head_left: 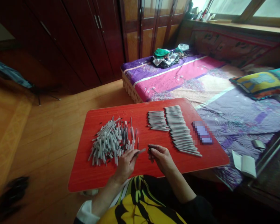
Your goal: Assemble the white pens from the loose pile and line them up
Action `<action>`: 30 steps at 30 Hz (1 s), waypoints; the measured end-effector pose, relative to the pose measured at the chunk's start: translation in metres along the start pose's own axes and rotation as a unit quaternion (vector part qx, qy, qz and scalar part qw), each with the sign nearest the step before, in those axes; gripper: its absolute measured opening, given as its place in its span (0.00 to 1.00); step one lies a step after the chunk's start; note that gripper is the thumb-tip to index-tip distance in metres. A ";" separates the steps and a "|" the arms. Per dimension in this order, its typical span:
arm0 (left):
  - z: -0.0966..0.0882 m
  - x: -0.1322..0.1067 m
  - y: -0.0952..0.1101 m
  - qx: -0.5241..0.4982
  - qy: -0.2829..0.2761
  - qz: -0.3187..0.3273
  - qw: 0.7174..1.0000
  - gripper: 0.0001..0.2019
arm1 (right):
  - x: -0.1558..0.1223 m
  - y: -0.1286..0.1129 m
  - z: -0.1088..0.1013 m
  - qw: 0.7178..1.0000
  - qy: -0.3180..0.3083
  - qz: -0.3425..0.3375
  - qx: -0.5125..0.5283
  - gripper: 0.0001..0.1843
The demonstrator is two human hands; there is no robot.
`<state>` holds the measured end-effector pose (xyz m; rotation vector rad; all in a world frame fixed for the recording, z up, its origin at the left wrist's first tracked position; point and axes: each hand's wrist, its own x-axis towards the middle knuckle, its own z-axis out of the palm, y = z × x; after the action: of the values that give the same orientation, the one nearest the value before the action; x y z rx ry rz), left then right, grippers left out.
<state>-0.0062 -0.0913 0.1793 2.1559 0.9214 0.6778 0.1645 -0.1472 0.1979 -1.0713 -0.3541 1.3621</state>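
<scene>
Over the front of the red table (140,112), my left hand (126,165) is closed on a slim pale pen barrel (142,151), its end pointing right. My right hand (162,158) pinches a small dark piece (149,149), perhaps a pen cap, a short way from the barrel's end. On the left lies a heap of whitish pen barrels (107,140), with thin dark refills (124,132) along its right side. Beyond my right hand, grey pens lie side by side in a short row (157,119) and a longer row (180,130).
A pixelated purple rectangular object (203,133) lies near the table's right edge. The bed (177,84) adjoins the table's far right side, with folded clothes (165,57) and a pillow (263,82) on it. Dark wardrobes (84,37) stand behind. An open notebook (244,163) lies at right.
</scene>
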 end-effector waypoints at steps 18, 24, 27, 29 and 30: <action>-0.008 -0.004 -0.003 0.084 0.003 0.031 0.996 0.11 | 0.005 0.006 0.005 0.996 -0.029 -0.029 -0.077 0.11; -0.009 -0.005 -0.006 0.126 0.000 0.045 0.991 0.10 | 0.005 0.005 0.002 0.972 -0.046 -0.111 -0.200 0.09; -0.010 -0.005 -0.005 0.130 -0.005 0.040 0.991 0.10 | 0.004 0.005 0.002 0.954 -0.052 -0.151 -0.254 0.08; -0.010 -0.005 -0.004 0.130 -0.007 0.038 0.991 0.10 | 0.003 0.004 0.001 0.941 -0.060 -0.175 -0.283 0.08; -0.010 -0.005 -0.004 0.131 -0.007 0.038 0.991 0.10 | 0.002 0.004 0.001 0.934 -0.066 -0.185 -0.298 0.08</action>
<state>-0.0176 -0.0888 0.1820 2.4335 0.9699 0.6045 0.1617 -0.1455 0.1940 -1.3220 -1.0656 1.0020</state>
